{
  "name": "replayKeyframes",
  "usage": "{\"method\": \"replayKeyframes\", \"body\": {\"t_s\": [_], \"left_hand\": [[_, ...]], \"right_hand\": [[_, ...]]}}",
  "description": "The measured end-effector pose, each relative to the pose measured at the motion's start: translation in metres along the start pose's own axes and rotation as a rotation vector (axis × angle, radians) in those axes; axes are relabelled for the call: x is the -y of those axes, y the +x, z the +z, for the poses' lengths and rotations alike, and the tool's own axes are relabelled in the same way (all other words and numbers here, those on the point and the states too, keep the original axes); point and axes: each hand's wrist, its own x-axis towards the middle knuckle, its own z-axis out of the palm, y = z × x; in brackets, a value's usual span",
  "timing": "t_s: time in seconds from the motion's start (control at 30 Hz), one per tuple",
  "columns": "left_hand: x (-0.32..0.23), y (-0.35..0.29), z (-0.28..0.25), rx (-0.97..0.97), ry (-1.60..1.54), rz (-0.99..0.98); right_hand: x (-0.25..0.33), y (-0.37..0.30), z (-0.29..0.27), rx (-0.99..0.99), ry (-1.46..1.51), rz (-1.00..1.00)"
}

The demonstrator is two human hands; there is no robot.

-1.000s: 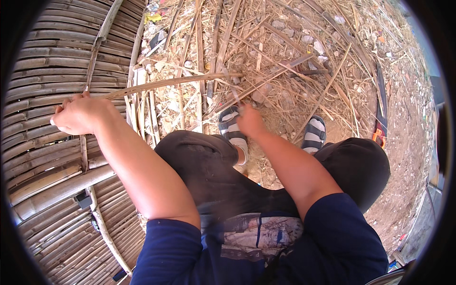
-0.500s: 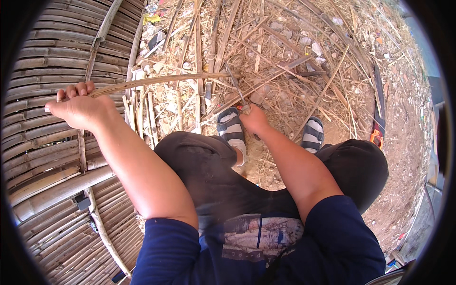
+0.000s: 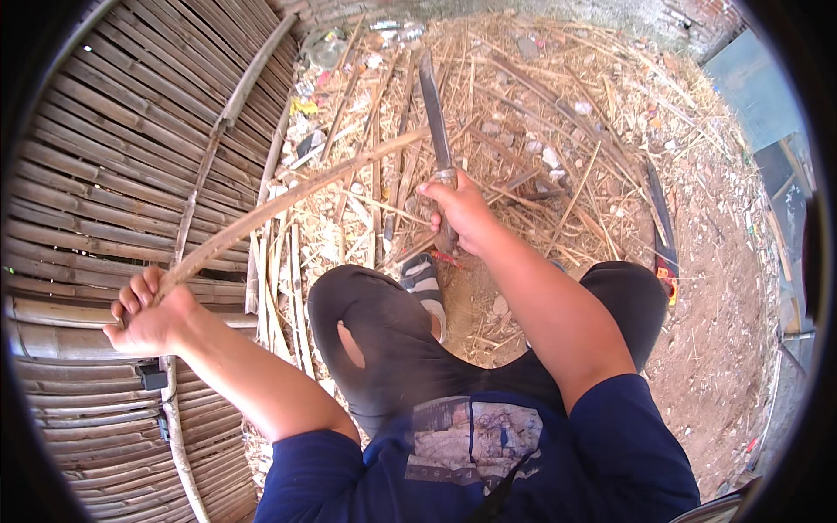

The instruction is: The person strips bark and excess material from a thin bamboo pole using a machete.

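My left hand (image 3: 155,312) is closed round the near end of a long, slightly curved bamboo strip (image 3: 288,199). The strip slants up and right from that hand, its far end over the littered ground. In my right hand (image 3: 458,209) is a machete (image 3: 433,105), gripped by its wooden handle. The dark blade points away from me, its edge close to the strip's far end; I cannot tell whether they touch. Between my knees, the sandalled foot (image 3: 422,277) rests on the ground below my right hand.
A bamboo slat wall (image 3: 96,174) runs along my left. Split bamboo pieces (image 3: 397,166), straw and stones cover the ground ahead. A handsaw with an orange handle (image 3: 668,284) lies beside my right knee. Bare soil (image 3: 711,349) stretches to the right, and a brick wall (image 3: 689,19) stands far ahead.
The machete has come up from low near my feet and now points away from me. My left hand has moved nearer, tilting the strip more steeply. The head view has tipped forward.
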Motion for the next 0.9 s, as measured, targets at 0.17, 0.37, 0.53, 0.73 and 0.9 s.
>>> {"method": "replayKeyframes", "body": {"t_s": [0.17, 0.37, 0.53, 0.73, 0.9], "left_hand": [[-0.039, 0.008, -0.048, 0.089, -0.261, -0.160], [-0.074, 0.010, -0.081, 0.196, -0.305, -0.269], [-0.054, -0.005, -0.107, 0.044, 0.471, -0.129], [-0.090, -0.034, -0.155, 0.986, 1.320, 1.147], [-0.089, -0.117, -0.136, 1.607, 1.625, 0.597]], "right_hand": [[0.065, -0.040, 0.001, 0.043, 0.134, -0.160], [0.088, -0.074, -0.003, 0.130, 0.162, -0.209], [0.085, -0.093, -0.022, 0.050, 0.245, -0.319], [0.073, -0.100, -0.028, -0.012, 0.105, -0.375], [0.074, -0.116, -0.040, 0.034, -0.043, -0.408]]}}
